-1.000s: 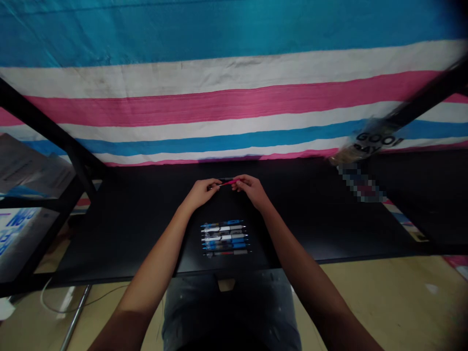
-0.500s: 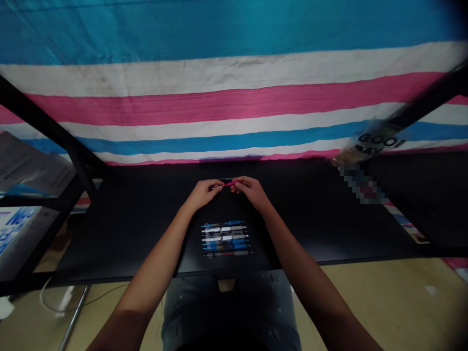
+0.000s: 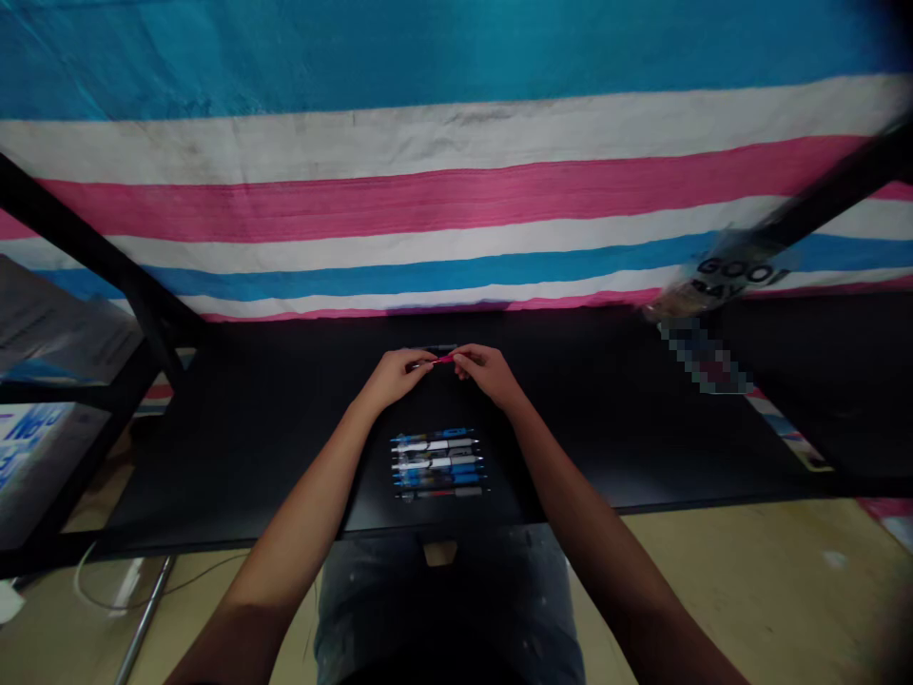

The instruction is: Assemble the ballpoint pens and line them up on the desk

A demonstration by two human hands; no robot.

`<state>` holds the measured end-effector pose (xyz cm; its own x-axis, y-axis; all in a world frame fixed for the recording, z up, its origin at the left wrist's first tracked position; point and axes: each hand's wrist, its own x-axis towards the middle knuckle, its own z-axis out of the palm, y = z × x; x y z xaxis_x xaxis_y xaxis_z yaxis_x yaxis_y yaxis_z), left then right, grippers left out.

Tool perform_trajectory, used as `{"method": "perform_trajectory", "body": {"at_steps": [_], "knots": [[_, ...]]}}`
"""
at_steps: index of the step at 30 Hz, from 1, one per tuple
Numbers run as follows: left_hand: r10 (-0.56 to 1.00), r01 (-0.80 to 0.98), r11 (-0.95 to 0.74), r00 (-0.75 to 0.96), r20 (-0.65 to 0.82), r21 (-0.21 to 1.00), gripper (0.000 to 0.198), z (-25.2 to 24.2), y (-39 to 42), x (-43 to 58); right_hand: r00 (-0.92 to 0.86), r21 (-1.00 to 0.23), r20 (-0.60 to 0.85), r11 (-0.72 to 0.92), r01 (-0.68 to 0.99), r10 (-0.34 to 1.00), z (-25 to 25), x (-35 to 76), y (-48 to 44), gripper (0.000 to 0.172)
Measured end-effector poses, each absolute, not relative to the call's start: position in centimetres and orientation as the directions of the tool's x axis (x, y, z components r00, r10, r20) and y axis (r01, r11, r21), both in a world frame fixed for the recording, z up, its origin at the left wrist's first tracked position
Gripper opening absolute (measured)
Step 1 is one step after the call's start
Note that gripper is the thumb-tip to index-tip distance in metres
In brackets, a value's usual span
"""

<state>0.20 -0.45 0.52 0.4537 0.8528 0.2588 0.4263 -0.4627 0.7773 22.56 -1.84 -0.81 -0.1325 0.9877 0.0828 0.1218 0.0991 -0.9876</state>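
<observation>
A slim pink pen (image 3: 443, 360) is held level between my two hands above the black table. My left hand (image 3: 392, 379) pinches its left end between thumb and fingers. The right end sits in the fingertips of my right hand (image 3: 489, 369), which partly cover it. Just behind the hands a dark pen (image 3: 442, 347) lies on the table, partly hidden. Nearer to me, several blue, white and dark pens (image 3: 437, 464) lie side by side in a row.
The black table (image 3: 271, 428) ends in front of my legs. A striped sheet (image 3: 456, 200) hangs behind it. Boxes (image 3: 43, 466) stand on a rack at the left. A clear plastic bag (image 3: 713, 281) with printed letters is at the right, by a dark frame bar (image 3: 834, 190).
The fingertips of my right hand have come slightly closer to my left hand along the pink pen, so less of it shows. The row of pens stays put.
</observation>
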Motion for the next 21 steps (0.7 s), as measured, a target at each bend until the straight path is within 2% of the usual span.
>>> {"method": "perform_trajectory", "body": {"at_steps": [6,8,12,16,19,21], "knots": [[0.846,0.445,-0.487,0.455,0.278,0.752,0.023,0.65,-0.54,0.32,-0.113,-0.946,0.118,0.146,0.289,0.987,-0.88,22.66,-1.93,0.039],[0.853,0.447,-0.476,0.446,0.272,0.757,0.023,0.66,-0.48,0.29,-0.091,-0.958,0.113,0.133,0.255,0.989,-0.96,22.64,-1.87,0.034],[0.857,0.460,-0.470,0.442,0.265,0.753,0.023,0.63,-0.33,0.14,-0.090,-0.972,0.153,0.167,0.168,0.984,-1.04,22.86,-1.68,0.035],[0.846,0.470,-0.491,0.457,0.274,0.733,0.022,0.77,-0.40,0.08,-0.098,-0.935,0.194,0.214,0.282,0.976,-0.93,23.13,-1.76,0.021],[0.838,0.467,-0.504,0.469,0.279,0.727,0.021,0.98,-0.49,0.06,-0.100,-0.895,0.180,0.205,0.397,0.979,-0.85,23.14,-1.88,0.027],[0.838,0.467,-0.502,0.470,0.277,0.728,0.021,1.03,-0.48,0.02,-0.094,-0.894,0.174,0.197,0.401,0.980,-0.83,23.17,-1.90,0.028]]}}
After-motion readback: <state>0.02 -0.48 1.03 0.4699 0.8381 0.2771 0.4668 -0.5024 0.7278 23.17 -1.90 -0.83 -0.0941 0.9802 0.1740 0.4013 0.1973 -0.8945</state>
